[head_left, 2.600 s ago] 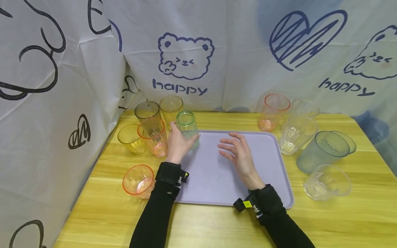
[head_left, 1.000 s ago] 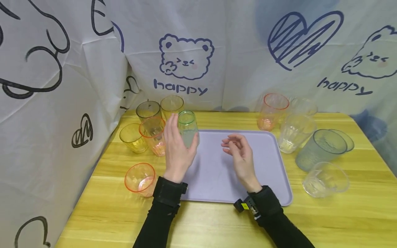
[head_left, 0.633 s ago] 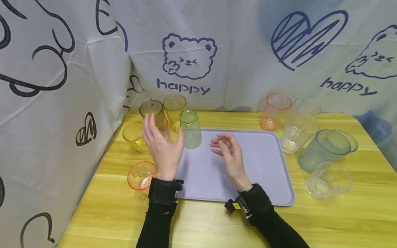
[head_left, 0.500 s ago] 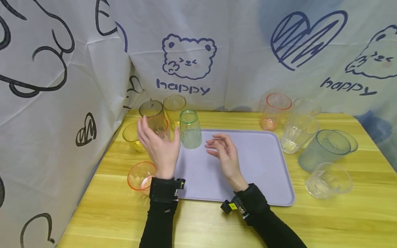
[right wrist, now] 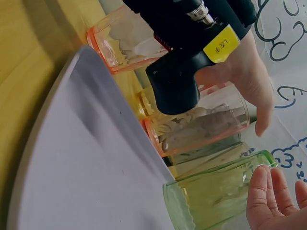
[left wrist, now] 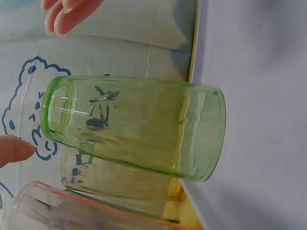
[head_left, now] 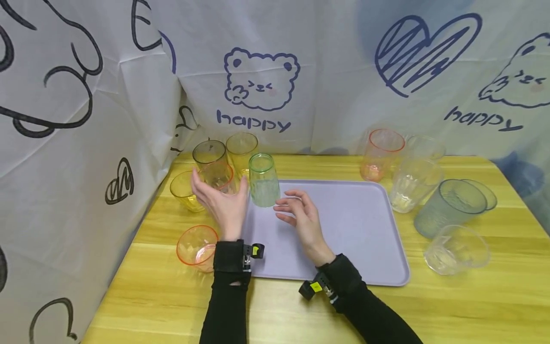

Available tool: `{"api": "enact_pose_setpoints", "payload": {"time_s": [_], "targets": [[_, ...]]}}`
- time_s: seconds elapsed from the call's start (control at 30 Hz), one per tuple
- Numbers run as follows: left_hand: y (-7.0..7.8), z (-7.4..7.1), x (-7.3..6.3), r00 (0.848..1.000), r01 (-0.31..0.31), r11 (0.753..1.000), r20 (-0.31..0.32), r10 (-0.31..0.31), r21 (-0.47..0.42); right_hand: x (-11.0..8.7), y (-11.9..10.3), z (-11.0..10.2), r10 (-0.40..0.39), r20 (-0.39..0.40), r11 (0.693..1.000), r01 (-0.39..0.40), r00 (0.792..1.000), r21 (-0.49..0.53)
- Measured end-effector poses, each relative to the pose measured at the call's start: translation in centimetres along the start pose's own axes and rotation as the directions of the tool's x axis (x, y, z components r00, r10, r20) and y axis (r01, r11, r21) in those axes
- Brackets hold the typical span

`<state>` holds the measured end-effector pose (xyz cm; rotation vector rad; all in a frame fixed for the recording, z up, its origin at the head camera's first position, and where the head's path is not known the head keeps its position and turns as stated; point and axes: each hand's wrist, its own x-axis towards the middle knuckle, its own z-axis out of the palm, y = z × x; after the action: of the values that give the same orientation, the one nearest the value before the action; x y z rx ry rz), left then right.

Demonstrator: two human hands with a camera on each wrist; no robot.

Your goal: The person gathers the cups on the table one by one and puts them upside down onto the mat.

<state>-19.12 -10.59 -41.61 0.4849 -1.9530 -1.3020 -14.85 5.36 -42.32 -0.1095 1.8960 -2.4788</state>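
A see-through green glass (head_left: 264,184), smooth and gently tapered, stands upside down on the far left corner of the flat, matte lilac tray (head_left: 343,234), its thick base uppermost. The right hand (head_left: 302,222) is just beside it, fingers loosely bent and gripping nothing. The left hand (head_left: 224,206) has its fingers spread in a curve by a clear, orange-rimmed glass (head_left: 222,178), ungrasped; contact there is unclear. The desk (head_left: 279,310) has a glossy yellow wood grain.

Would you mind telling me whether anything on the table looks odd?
The green glass on the tray looks upside down: it narrows upward, whereas the orange-rimmed glass at back right widens. Nothing looks spilled.
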Motion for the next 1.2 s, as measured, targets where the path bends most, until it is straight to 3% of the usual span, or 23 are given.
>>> {"api": "enact_pose_setpoints", "payload": {"time_s": [0.23,0.43,0.83,1.2], "targets": [[-0.9,0.7,0.3,0.998,0.064,0.996,-0.025,-0.065,-0.058,0.1,0.1,-0.1,0.014,0.000,1.000,-0.014,1.000,-0.011],[-2.1,1.0,0.5,0.996,0.068,0.983,-0.045,-0.077,-0.171,0.3,0.3,-0.4,0.030,-0.013,1.000,-0.030,0.999,0.002],[-3.7,1.2,1.2,0.990,0.135,0.939,0.014,-0.138,-0.315,0.3,0.4,-0.7,0.104,-0.026,0.992,-0.102,0.994,0.073],[-4.0,1.4,1.6,0.986,0.155,0.945,-0.012,-0.165,-0.288,0.4,0.4,-1.2,0.143,-0.026,0.983,-0.139,0.989,0.122]]}}
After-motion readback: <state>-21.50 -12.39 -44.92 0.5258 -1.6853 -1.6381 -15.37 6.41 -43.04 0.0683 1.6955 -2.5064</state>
